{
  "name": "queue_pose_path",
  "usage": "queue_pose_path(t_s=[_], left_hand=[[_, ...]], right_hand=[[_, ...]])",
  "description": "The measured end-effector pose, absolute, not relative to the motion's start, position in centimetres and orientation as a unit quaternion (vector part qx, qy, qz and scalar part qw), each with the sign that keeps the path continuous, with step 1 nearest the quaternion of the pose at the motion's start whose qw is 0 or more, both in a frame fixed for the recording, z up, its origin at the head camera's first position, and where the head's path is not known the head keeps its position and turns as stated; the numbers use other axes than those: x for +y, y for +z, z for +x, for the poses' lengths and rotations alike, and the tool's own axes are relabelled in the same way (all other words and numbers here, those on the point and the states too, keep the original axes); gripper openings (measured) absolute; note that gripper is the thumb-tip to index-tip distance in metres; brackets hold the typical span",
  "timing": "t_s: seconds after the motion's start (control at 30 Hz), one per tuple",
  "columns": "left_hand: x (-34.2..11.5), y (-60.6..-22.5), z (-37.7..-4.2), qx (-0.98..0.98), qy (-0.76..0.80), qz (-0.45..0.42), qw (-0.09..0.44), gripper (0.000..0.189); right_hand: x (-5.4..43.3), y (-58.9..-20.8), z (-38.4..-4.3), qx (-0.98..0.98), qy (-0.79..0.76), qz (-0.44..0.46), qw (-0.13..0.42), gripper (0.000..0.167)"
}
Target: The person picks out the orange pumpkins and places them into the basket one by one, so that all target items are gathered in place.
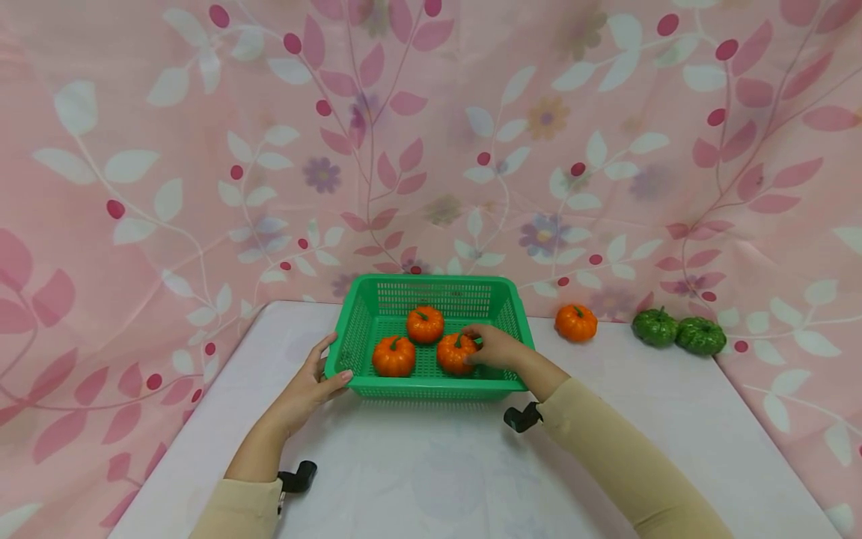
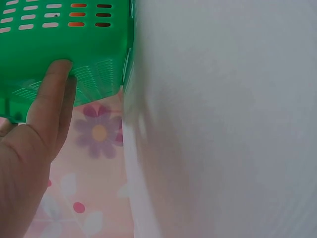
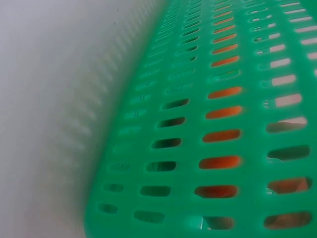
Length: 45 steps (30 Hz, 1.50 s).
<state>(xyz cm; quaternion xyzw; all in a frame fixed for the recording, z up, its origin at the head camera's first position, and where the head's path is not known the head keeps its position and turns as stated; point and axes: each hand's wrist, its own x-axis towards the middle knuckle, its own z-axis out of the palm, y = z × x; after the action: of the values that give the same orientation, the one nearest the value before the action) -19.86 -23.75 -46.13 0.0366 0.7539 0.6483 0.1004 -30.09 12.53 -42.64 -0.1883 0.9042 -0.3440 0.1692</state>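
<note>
A green plastic basket with slotted walls stands at the back of the table, with three small orange pumpkins in it. My left hand holds the basket's front left corner, thumb on the rim and fingers along the outer wall. In the left wrist view those fingers touch the green wall. Reaching over the right side, my right hand grips the right pumpkin. Beside it lie the left pumpkin and the rear pumpkin. The basket wall hides most of the right hand in the right wrist view.
Right of the basket, another orange pumpkin sits on the white tablecloth. Farther right are two green pumpkins, one touching the other. A pink floral curtain hangs close behind the table.
</note>
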Motion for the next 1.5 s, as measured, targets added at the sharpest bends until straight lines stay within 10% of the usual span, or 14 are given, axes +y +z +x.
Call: queue_pose_path(t_s=[1.5], left_hand=[[-23.8, -46.3, -20.0, 0.745, 0.658, 0.034, 0.101, 0.089]], right_hand=[[13.9, -39.8, -27.5, 0.908, -0.361, -0.202, 0.066, 0.043]])
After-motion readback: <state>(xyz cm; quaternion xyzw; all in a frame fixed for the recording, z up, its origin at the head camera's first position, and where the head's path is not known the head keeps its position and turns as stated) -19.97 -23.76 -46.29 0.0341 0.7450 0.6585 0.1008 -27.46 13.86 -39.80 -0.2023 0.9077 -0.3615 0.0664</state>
